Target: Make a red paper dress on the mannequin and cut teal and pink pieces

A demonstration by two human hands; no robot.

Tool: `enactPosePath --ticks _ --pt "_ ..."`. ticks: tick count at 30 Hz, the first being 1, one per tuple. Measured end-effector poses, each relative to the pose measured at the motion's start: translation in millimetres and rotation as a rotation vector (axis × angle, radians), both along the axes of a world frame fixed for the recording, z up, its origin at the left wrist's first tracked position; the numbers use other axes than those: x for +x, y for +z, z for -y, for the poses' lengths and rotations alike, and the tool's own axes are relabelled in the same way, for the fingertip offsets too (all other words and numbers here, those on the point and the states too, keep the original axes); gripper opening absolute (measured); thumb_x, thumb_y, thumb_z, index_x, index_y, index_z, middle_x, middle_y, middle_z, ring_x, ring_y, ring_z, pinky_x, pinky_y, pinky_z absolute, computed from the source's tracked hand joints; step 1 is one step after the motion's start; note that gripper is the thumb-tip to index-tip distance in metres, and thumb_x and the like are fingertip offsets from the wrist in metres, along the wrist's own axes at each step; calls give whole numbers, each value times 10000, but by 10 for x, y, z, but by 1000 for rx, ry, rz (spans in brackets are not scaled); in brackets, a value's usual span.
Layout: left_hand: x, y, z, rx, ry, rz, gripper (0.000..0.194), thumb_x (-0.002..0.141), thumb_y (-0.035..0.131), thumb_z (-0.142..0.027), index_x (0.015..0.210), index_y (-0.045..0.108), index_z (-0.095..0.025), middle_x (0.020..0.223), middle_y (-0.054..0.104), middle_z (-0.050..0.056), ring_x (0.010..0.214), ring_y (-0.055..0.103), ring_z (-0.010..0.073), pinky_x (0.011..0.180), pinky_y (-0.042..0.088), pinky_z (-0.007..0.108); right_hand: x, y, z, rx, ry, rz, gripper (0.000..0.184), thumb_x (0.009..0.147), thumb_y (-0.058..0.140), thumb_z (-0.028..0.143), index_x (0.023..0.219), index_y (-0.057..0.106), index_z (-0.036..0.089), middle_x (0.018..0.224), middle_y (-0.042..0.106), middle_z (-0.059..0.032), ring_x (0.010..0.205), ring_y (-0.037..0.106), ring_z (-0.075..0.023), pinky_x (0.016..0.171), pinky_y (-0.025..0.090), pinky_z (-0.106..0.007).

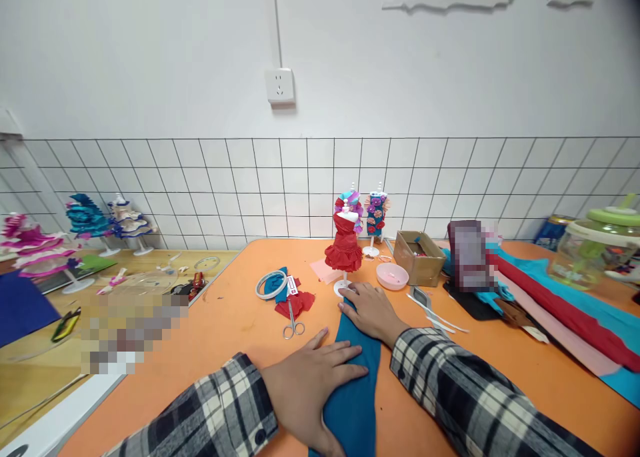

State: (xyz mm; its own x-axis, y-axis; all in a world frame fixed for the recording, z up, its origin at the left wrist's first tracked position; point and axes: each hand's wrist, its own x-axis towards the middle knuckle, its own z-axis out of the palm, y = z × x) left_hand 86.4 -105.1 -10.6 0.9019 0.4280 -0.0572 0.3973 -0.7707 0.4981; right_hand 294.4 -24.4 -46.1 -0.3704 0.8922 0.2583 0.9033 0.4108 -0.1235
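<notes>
A strip of dark teal fabric [356, 403] lies lengthwise on the orange table in front of me. My left hand [317, 383] rests flat across its nearer part, fingers spread. Farther up, my right hand [373, 310] lies over the strip's narrow far end, fingers stretched out near the base of a small white dress stand. On that stand is a red ruffled dress [344, 243]. Left of the stand are small scissors [293, 325], red fabric scraps [296, 303], and a white ring [271, 285] over a teal scrap.
Behind stands another dressed mini form [376, 217]. To the right are a pink bowl [392, 276], a cardboard box [419, 258], a phone [467, 253], layered fabrics [560, 303] and a large jug [595, 250]. Several dress stands and a yellow cutter [66, 324] are on the left-hand table.
</notes>
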Motion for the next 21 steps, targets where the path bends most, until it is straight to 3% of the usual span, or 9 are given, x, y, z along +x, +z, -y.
enactPosePath --ticks 4,6,10,13,17,21 --pt "-70 93 -115 -75 6 -38 1154 509 783 -708 1475 381 -221 1565 280 164 1415 258 453 1146 17 655 18 14 -157 19 -27 -2 419 989 335 497 1277 574 309 1234 590 -78 1148 504 -261 934 354 -422" --pt "-81 111 -176 -73 30 -9 1092 568 766 -693 1476 382 -222 1543 340 156 1409 295 432 1156 63 640 27 17 -238 24 -39 0 411 989 342 486 1267 584 302 1218 592 -84 1134 510 -260 926 356 -415" --pt "-85 58 -270 8 66 81 864 695 692 -676 1417 475 -255 1480 464 134 1373 393 382 1181 68 589 45 11 -401 35 -38 7 397 984 369 472 1256 592 288 1199 596 -91 1112 517 -259 913 367 -398" --pt "-97 -5 -287 22 45 70 931 641 707 -714 1422 468 -267 1523 403 123 1392 350 404 1183 57 588 58 5 -483 34 -30 8 412 982 375 465 1292 574 279 1237 589 -101 1123 519 -274 910 379 -403" --pt "-94 -32 -230 -20 37 1 1062 601 722 -726 1490 348 -280 1580 281 111 1422 265 429 1168 41 625 89 38 -437 24 -20 0 457 972 404 426 1388 486 257 1326 558 -117 1143 518 -297 912 395 -424" --pt "-25 -51 -89 -8 28 -44 821 772 652 -617 1474 378 -293 1581 277 101 1428 264 408 1168 93 618 75 190 -206 31 -60 -20 389 973 348 299 1247 590 167 1153 628 -175 1075 539 -307 864 416 -438"
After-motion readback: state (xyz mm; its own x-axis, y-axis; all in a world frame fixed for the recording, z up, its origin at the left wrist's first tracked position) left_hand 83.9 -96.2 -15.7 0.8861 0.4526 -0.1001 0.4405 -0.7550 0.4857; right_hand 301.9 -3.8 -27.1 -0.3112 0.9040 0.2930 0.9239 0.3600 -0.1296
